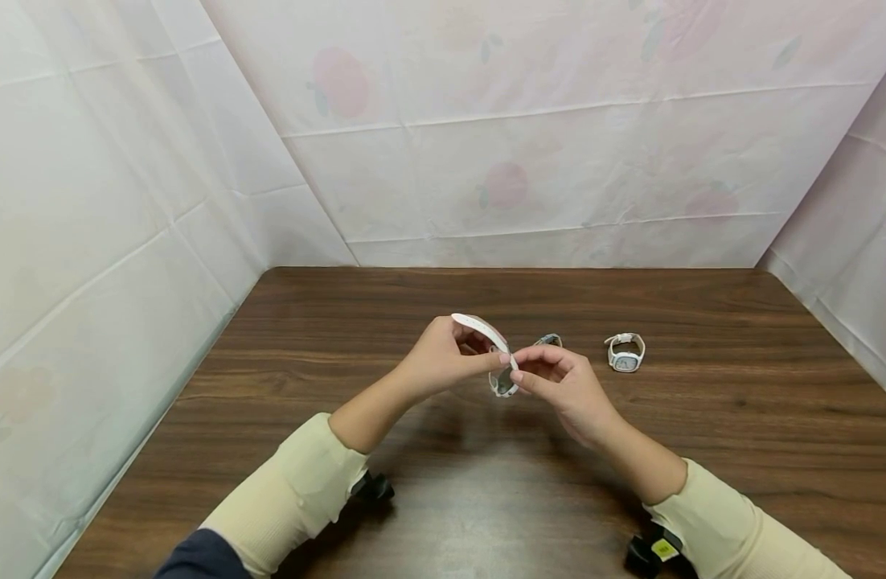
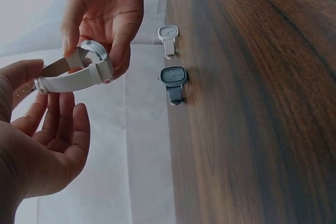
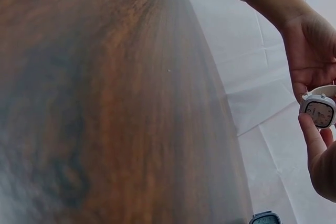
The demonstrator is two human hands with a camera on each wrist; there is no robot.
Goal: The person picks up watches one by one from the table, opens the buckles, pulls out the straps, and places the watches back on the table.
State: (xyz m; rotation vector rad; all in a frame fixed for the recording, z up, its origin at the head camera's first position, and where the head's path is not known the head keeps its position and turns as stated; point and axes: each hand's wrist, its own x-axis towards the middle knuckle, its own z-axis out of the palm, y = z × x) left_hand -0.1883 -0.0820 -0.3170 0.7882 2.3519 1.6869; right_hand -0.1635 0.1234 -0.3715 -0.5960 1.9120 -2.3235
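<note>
A white wristwatch is held up above the table between both hands. My left hand pinches its strap between thumb and fingers, and the long strap end arches up over that hand. My right hand pinches the watch from the other side, beside the case. In the left wrist view the strap forms a loop at a metal buckle. Facing the right wrist camera is the pale square dial.
Behind my right hand lies a blue-grey watch, partly hidden in the head view. Farther right, another white watch rests on the brown wooden table. Pale printed curtains hang around the table's back and sides.
</note>
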